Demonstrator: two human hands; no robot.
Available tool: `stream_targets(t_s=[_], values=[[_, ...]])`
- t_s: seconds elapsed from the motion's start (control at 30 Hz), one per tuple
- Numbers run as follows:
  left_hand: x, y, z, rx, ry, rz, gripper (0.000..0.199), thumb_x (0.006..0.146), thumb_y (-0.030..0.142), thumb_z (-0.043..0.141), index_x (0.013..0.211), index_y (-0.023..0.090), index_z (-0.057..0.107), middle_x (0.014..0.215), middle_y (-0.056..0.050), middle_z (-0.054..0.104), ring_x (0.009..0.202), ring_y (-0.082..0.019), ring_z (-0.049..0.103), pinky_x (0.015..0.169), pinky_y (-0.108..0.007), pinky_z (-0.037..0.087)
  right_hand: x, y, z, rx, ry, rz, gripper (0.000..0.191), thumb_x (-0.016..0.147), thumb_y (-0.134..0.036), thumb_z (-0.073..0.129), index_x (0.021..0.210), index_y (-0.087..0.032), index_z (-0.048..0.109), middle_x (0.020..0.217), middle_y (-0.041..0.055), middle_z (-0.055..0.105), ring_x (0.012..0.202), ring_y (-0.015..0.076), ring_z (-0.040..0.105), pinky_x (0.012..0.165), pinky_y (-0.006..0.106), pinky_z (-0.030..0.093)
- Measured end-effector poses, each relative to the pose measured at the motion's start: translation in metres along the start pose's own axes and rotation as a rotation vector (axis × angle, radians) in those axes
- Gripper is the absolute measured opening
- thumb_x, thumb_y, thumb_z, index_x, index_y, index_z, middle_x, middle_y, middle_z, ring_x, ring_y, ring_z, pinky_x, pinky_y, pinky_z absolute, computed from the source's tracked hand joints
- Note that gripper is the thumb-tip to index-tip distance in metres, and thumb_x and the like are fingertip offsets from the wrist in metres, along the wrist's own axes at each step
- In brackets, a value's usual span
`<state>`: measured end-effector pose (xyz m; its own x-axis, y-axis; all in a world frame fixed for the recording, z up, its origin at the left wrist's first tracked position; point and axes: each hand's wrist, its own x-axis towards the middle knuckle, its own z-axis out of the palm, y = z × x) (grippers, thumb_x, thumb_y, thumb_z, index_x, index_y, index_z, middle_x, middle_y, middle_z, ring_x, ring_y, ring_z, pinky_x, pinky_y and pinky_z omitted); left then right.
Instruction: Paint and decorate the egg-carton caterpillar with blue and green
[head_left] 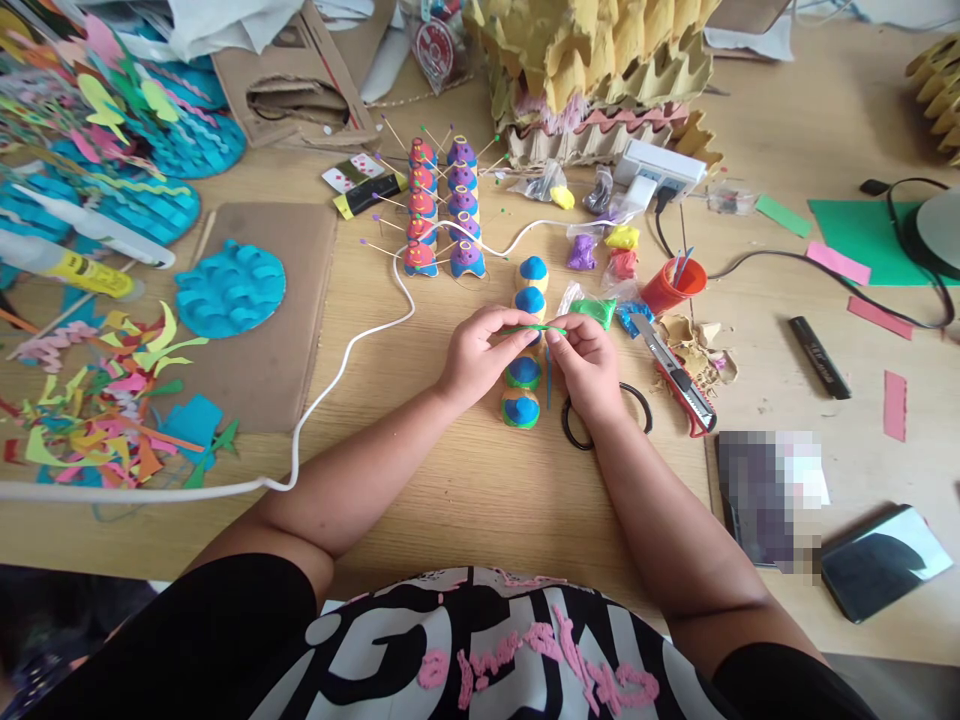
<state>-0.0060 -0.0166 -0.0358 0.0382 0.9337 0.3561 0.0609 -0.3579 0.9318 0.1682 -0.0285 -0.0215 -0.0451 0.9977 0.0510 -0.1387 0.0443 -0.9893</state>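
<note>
Between the fingertips of both hands stretches a thin green clay strip (543,327). My left hand (486,358) pinches its left end, and my right hand (586,362) pinches the right end. Just under the hands lies a row of egg-carton cups (523,374) with blue tops; the nearer ones have green around the base, and my fingers partly cover the middle. A thin blue stick (548,380) lies beside the row. Black scissors handles (646,404) show partly beneath my right hand. Behind it is a bag of green clay (596,312).
Painted red (422,205) and purple (465,205) egg-carton rows with pins stand behind left. A white cable (352,345) crosses the table. Right are a box cutter (679,380), a red cup (673,285) and a phone (885,562). Paper scraps (112,400) lie left.
</note>
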Motion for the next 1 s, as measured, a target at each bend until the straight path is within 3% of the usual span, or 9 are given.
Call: stream_targets(t_s=[0.27, 0.6, 1.0], values=[[0.001, 0.0, -0.001, 0.048, 0.016, 0.043, 0.011, 0.096, 0.032, 0.083, 0.098, 0.023, 0.086, 0.1, -0.005, 0.085, 0.098, -0.018, 0.079, 0.091, -0.03, 0.063, 0.0, 0.0, 0.0, 0.058, -0.02, -0.034, 0.052, 0.079, -0.07, 0.094, 0.092, -0.026, 0.07, 0.076, -0.004, 0.064, 0.066, 0.0116, 0.052, 0.064, 0.028, 0.047], [-0.002, -0.008, 0.003, -0.086, 0.007, -0.016, 0.042, 0.088, 0.045, 0.093, 0.123, 0.024, 0.084, 0.111, -0.006, 0.087, 0.098, -0.017, 0.082, 0.091, -0.028, 0.067, 0.0, 0.003, -0.003, -0.008, 0.018, -0.061, 0.051, 0.087, -0.074, 0.086, 0.09, -0.026, 0.068, 0.069, -0.0063, 0.058, 0.063, 0.0112, 0.05, 0.062, 0.028, 0.046], [0.0, -0.003, 0.0, -0.207, 0.01, -0.093, 0.04, 0.094, 0.058, 0.087, 0.116, 0.024, 0.087, 0.115, -0.007, 0.09, 0.096, -0.017, 0.086, 0.089, -0.028, 0.069, 0.0, 0.007, -0.004, -0.027, 0.067, -0.06, 0.059, 0.091, -0.081, 0.076, 0.076, -0.025, 0.064, 0.07, -0.0023, 0.061, 0.072, 0.0146, 0.057, 0.068, 0.029, 0.047]])
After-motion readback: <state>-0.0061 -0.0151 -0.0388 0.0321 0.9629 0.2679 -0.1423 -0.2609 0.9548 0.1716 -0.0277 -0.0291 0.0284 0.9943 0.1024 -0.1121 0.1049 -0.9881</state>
